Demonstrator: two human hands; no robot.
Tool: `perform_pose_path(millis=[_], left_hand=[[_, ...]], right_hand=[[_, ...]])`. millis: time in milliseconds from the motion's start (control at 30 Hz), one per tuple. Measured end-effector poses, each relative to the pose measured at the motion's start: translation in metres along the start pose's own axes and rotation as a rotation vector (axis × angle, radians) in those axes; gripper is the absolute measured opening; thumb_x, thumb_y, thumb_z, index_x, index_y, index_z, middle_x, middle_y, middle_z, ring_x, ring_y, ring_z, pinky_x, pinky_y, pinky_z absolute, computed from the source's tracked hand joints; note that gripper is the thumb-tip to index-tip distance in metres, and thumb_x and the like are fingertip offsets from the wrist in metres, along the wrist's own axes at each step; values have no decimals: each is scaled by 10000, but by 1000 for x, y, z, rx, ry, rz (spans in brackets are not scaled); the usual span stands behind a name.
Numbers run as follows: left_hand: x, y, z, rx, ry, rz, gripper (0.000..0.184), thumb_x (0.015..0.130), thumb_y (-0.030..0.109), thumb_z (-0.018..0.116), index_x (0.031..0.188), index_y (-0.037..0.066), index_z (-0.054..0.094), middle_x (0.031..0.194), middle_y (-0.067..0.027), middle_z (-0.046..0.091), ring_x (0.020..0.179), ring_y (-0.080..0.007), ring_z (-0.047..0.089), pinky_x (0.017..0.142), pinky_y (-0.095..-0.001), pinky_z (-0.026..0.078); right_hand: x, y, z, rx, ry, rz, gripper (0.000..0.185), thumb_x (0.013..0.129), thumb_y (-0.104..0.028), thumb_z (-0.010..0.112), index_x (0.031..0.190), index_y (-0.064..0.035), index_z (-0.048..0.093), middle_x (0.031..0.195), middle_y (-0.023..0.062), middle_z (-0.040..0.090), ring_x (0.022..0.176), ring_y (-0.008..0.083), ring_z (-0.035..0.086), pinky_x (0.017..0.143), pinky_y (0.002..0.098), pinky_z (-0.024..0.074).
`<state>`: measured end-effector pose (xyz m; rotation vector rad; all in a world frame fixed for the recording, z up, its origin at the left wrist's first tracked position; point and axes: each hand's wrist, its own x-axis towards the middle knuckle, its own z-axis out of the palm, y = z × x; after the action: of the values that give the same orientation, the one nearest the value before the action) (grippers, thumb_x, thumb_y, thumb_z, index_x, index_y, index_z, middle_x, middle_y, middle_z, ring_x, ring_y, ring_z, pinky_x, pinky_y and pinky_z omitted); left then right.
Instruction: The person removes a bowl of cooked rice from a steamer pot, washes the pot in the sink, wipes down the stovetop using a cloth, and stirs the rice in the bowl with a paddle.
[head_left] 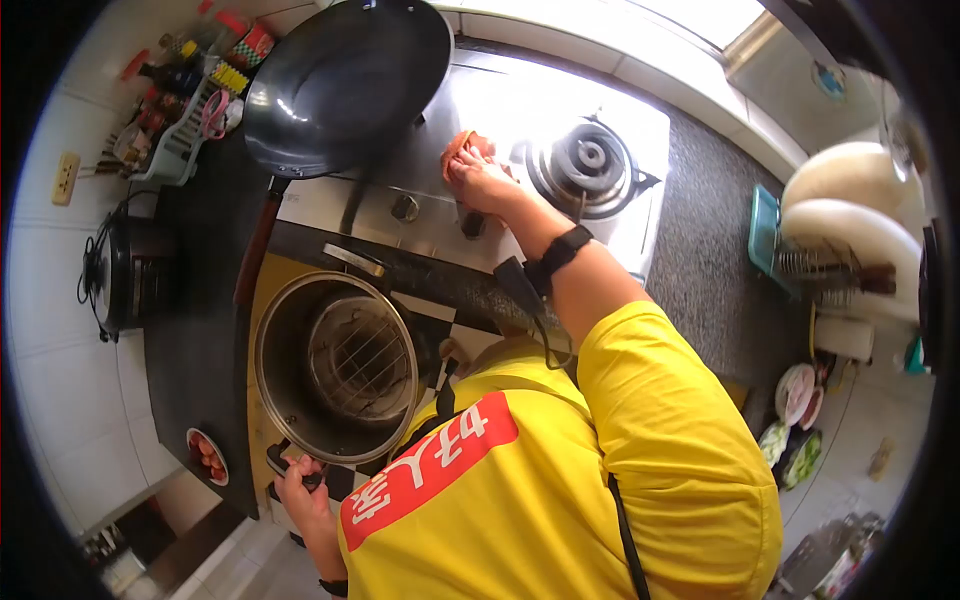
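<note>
My left hand (303,488) is closed round the black handle of a large steel pot (275,395), which is held in front of the counter edge. The pot is tipped toward me, so a round wire rack (362,362) shows inside it. My right hand (480,180) presses a reddish-orange cloth (456,152) on the steel top of the gas stove (400,165), between the wok and the right burner (590,158). Part of the cloth is hidden under my fingers.
A black wok (345,85) covers the stove's left side, its wooden handle (258,240) jutting toward me. A bottle rack (185,140), a black cooker (135,270) and a bowl of red items (207,457) stand left. A teal dish rack (768,235) with cutting boards stands right.
</note>
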<state>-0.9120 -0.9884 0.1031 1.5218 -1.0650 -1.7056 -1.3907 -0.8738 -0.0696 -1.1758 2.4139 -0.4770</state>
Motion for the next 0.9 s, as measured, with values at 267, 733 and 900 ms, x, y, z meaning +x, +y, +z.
perform_pose_path(millis=[267,733,900], left_hand=[[50,17,-16,107,-276,-21,191,669,-51,500,796,82,451,701,-13,441,636,-140,479,616,-275,433],[-4,30,60,111,-406,-65,163,641,-30,514,752,63,440,681,-25,433,627,-134,443,594,-262,398],[-33,29,99,79,-357,-32,163,638,-48,502,728,62,421,679,-9,382,652,-130,436,596,-252,374]], right_hand=[[-149,-1,31,-39,341,58,447,776,-67,486,1222,-62,465,1356,129,370,1323,305,275,1046,499,249],[-296,122,6,200,912,309,215,757,-2,555,941,-76,638,1043,145,612,1015,286,581,845,309,478],[-282,199,-91,1053,1101,427,351,835,52,391,1144,31,555,1074,104,618,942,153,585,832,267,462]])
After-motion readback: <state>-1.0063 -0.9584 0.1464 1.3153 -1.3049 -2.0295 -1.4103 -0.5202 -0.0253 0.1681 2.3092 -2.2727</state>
